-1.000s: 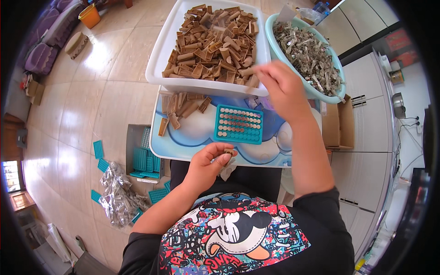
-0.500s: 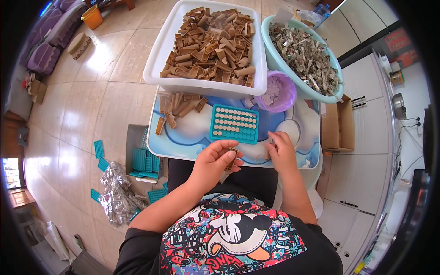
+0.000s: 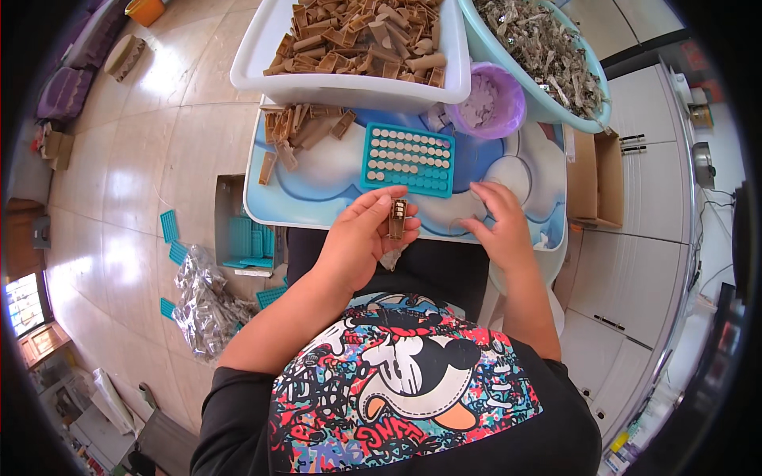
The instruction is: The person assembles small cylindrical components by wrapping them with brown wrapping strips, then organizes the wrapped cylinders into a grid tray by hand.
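Head view: brown holder (image 3: 398,218), narrow, trough-like, small pale-and-dark parts inside at its upper end, lies in the left hand (image 3: 359,238), over the near edge of the tabletop (image 3: 317,184). Left grip closed around it, thumb on one side, fingers behind. Right grip released: right hand (image 3: 503,226) has thumb and fingers apart, nothing visible between. Teal tray (image 3: 429,182) just beyond, partly filled with whitish discs (image 3: 402,147). Handling, judged by looks: light, stiff, thin-walled, maybe a bit slick; hold by the long side walls, hollow side up, no hard squeeze, inner parts could slip out.
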Motion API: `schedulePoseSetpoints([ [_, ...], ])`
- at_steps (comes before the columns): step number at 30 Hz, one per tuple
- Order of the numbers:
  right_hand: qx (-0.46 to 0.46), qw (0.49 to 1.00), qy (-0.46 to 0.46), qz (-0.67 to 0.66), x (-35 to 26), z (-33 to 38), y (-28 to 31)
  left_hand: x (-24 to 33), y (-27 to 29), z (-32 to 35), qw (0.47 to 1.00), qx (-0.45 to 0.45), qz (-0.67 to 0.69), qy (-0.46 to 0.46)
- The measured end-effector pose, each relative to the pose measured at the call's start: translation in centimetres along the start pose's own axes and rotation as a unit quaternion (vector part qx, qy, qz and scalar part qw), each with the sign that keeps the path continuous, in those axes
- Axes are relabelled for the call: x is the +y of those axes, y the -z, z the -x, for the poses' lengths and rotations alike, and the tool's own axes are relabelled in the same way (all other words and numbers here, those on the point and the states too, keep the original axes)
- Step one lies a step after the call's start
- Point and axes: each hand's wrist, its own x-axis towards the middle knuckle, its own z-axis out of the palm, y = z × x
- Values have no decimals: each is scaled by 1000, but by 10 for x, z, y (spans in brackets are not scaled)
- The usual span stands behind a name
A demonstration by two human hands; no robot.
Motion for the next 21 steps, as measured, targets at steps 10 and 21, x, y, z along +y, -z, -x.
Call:
schedulePoseSetpoints([
  [10,-164,983,-81,-1,7,17,21,-1,0,-3,1000,-23,0,-6],
  [21,15,962,-246,-122,-27,10,0,-10,-2,-1,999,-17,-20,20],
])
